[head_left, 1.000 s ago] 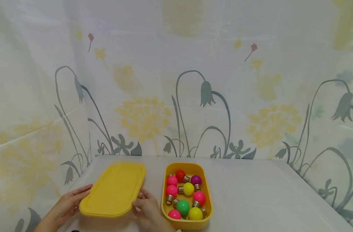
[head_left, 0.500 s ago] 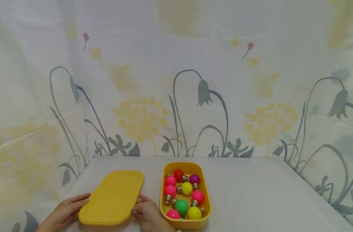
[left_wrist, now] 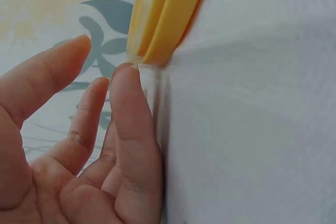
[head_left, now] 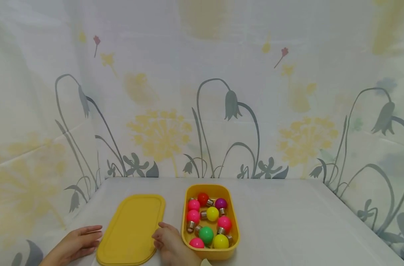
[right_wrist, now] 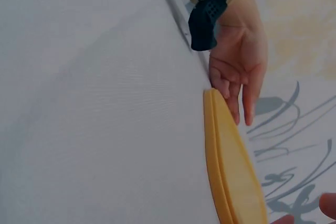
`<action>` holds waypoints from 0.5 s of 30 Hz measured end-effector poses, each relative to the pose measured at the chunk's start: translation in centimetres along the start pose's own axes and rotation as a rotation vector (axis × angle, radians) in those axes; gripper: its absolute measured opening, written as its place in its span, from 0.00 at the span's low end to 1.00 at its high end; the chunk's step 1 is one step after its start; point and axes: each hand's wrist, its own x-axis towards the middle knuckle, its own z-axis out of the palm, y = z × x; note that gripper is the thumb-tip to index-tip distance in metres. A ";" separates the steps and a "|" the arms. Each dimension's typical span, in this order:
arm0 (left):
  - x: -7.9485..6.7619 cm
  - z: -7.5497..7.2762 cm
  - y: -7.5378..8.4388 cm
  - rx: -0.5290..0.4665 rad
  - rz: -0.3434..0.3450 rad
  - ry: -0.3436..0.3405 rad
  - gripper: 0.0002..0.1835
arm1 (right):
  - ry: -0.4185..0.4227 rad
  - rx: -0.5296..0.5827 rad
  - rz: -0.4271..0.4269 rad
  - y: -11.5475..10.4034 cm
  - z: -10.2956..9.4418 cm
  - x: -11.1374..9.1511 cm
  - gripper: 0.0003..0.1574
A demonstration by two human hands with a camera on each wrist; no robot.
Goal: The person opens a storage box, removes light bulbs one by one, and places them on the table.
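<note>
A yellow plastic lid (head_left: 132, 227) lies flat on the white table at the left. Just off its left edge is my left hand (head_left: 75, 244), fingers loosely extended and holding nothing. In the left wrist view the fingers of this left hand (left_wrist: 100, 156) point toward the lid's edge (left_wrist: 168, 19), with a small space between. My right hand (head_left: 173, 245) hovers by the lid's right edge, fingers relaxed, gripping nothing. Only its fingertips (right_wrist: 328, 205) show in the right wrist view. Right of that hand stands an uncovered yellow box (head_left: 234, 236) of colored light bulbs.
Inside the box lie several bulbs with metal screw bases, such as a green bulb (head_left: 206, 235), a red bulb (head_left: 202, 199) and a purple bulb (head_left: 221, 203). The white tabletop (head_left: 288, 221) stretches to the right. A flower-patterned curtain (head_left: 202, 92) hangs behind and at the sides.
Both hands lowered the lid onto the table and let go of it. They are now slightly apart from its edges. The box of bulbs stayed in place while the head view shifted slightly.
</note>
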 end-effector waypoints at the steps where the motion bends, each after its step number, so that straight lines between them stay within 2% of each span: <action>1: 0.0 0.1 0.0 0.009 0.006 -0.005 0.31 | -0.009 0.009 -0.004 -0.1 0.1 0.0 0.29; 8: -0.1 1.3 1.5 0.110 0.057 -0.006 0.36 | -0.060 0.030 -0.012 -0.9 0.8 -0.3 0.27; 15: -0.7 2.8 3.0 0.062 0.129 -0.033 0.35 | -0.115 0.052 -0.047 -2.5 1.7 -0.5 0.26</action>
